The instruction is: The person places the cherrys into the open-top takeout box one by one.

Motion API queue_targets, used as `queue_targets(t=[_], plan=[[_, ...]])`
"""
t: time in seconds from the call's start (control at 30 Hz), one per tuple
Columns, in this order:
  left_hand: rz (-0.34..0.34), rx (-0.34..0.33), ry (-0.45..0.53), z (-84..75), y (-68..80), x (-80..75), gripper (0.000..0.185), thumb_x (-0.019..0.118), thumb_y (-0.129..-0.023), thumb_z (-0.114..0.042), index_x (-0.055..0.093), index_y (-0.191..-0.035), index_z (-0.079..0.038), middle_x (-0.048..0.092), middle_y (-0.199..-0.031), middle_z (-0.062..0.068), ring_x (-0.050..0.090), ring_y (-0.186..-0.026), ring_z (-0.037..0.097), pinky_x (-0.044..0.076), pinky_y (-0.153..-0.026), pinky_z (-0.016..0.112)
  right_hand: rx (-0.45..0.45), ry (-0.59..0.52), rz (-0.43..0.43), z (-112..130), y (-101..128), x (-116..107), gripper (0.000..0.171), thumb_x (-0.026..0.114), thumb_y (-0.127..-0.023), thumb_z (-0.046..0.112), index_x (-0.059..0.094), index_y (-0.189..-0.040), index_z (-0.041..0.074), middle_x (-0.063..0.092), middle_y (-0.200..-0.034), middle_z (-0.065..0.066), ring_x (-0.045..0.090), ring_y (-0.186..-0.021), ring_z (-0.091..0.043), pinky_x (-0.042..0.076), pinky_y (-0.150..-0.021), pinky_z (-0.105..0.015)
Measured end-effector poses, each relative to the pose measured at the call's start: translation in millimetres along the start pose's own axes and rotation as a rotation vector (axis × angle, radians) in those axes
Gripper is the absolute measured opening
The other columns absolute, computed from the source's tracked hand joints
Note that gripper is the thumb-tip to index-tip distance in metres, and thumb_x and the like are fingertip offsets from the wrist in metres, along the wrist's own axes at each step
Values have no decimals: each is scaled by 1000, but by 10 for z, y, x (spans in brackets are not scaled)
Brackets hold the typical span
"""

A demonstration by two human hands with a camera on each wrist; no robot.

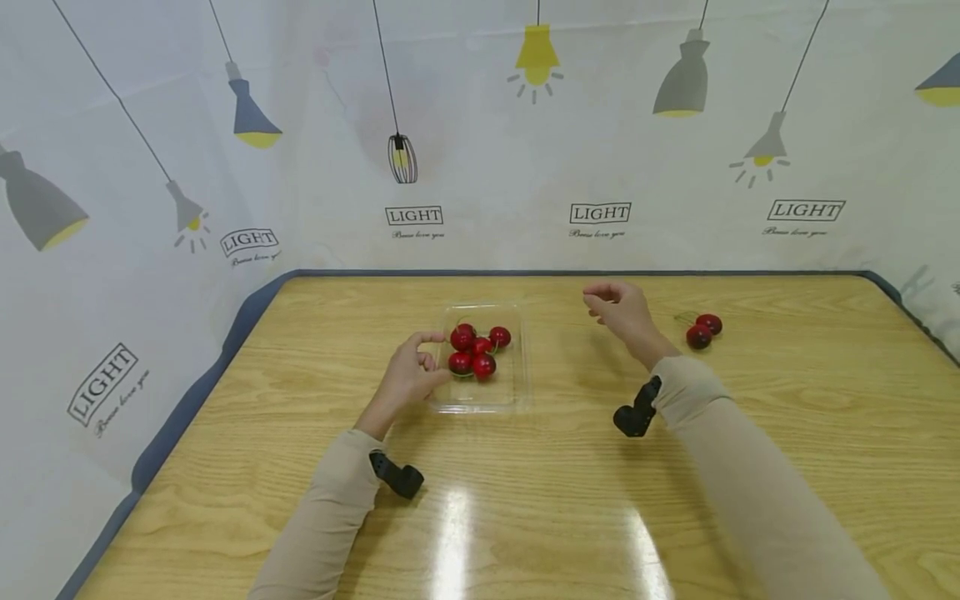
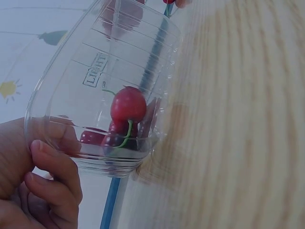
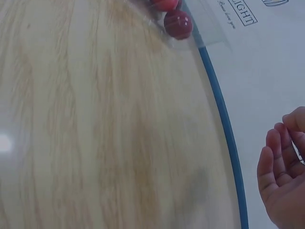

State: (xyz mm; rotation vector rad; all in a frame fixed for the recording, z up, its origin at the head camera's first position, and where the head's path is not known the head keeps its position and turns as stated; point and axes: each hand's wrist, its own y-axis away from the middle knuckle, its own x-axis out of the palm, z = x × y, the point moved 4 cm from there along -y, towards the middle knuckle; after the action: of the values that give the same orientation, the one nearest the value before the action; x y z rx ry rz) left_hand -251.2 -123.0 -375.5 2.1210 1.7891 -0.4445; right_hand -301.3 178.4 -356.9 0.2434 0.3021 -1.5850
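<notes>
A clear plastic container (image 1: 480,407) sits on the table with several red cherries (image 1: 483,367) inside, some with green stems. At its left wall, my left hand (image 1: 407,375) holds the side between thumb and bent fingers. The left wrist view shows the fingertips (image 2: 47,155) against the clear wall. My right hand (image 1: 621,315) hovers to the right of the container, apart from it. Its thumb and fingertips come together, and no object shows between them in the right wrist view. Two more cherries (image 1: 699,337) with stems lie on the table to the right of that hand.
The wooden table (image 1: 525,500) has a blue edge (image 1: 570,272) at the back. A white sheet (image 1: 480,167) printed with lamps stands behind and at the sides. Each wrist wears a black camera; the right one (image 1: 636,410) hangs on the inner side.
</notes>
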Motion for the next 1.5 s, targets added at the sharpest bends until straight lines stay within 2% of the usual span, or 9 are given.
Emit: queue_targets(t=[0.13, 0.27, 0.47, 0.63, 0.9, 1.03, 1.2, 1.4, 1.5], plan=[[-1, 2, 2, -4, 4, 2, 52, 59, -72, 2, 44, -121, -5, 40, -59, 3, 33, -41, 11, 31, -40, 23, 12, 48, -18, -88, 13, -118, 32, 52, -88, 17, 54, -112, -5, 56, -95, -11, 54, -71, -7, 47, -73, -35], [0, 2, 5, -4, 9, 7, 52, 59, -72, 2, 44, -120, -6, 39, -60, 3, 32, -41, 11, 30, -40, 23, 46, 97, -35, -171, 27, -230, 34, 51, -89, 19, 53, -113, -4, 54, -100, -14, 53, -74, -8, 46, -76, -36], [-4, -5, 11, -4, 13, 6, 52, 60, -72, 2, 44, -121, -6, 39, -60, 3, 33, -41, 11, 30, -40, 23, 77, 156, -61, -246, 25, -374, 34, 50, -89, 19, 53, -114, -4, 54, -102, -14, 52, -74, -6, 47, -73, -30], [-3, -7, 14, -5, 11, 0, 53, 60, -72, 1, 44, -121, -6, 39, -61, 3, 33, -41, 11, 30, -40, 23, 72, 197, -80, -263, 32, -469, 33, 50, -89, 17, 53, -114, -4, 54, -101, -13, 52, -74, -6, 47, -71, -28], [-1, -10, 4, 2, 3, -2, 53, 60, -72, 2, 44, -122, -7, 40, -61, 3, 34, -42, 11, 32, -40, 23, 32, 223, -101, -282, 31, -581, 32, 51, -88, 17, 55, -110, -6, 57, -96, -14, 51, -68, -1, 43, -59, -15], [-2, -9, -2, 3, -3, -1, 54, 60, -71, 2, 44, -122, -5, 41, -60, 3, 35, -41, 11, 32, -40, 22, 10, 245, -112, -288, 21, -634, 31, 51, -88, 16, 55, -109, -6, 57, -96, -16, 52, -70, -4, 43, -58, -15], [0, -8, -2, 1, -5, 1, 54, 60, -71, 3, 43, -122, -5, 41, -59, 3, 35, -41, 10, 32, -39, 22, -3, 273, -117, -306, 26, -730, 33, 49, -89, 20, 54, -111, -5, 55, -97, -18, 55, -81, -21, 43, -59, -15], [0, -8, -4, 1, 0, -3, 53, 59, -72, 2, 43, -122, -5, 40, -60, 3, 34, -41, 10, 31, -39, 22, 8, 328, -136, -327, 55, -857, 35, 49, -88, 22, 55, -110, -5, 57, -96, -17, 54, -72, -8, 43, -59, -16], [-5, -9, -3, 1, 3, -4, 53, 60, -71, 2, 44, -121, -5, 40, -60, 3, 34, -41, 11, 30, -39, 22, 3, 359, -140, -358, 52, -923, 36, 49, -88, 23, 55, -109, -6, 56, -98, -20, 54, -78, -13, 43, -67, -23]])
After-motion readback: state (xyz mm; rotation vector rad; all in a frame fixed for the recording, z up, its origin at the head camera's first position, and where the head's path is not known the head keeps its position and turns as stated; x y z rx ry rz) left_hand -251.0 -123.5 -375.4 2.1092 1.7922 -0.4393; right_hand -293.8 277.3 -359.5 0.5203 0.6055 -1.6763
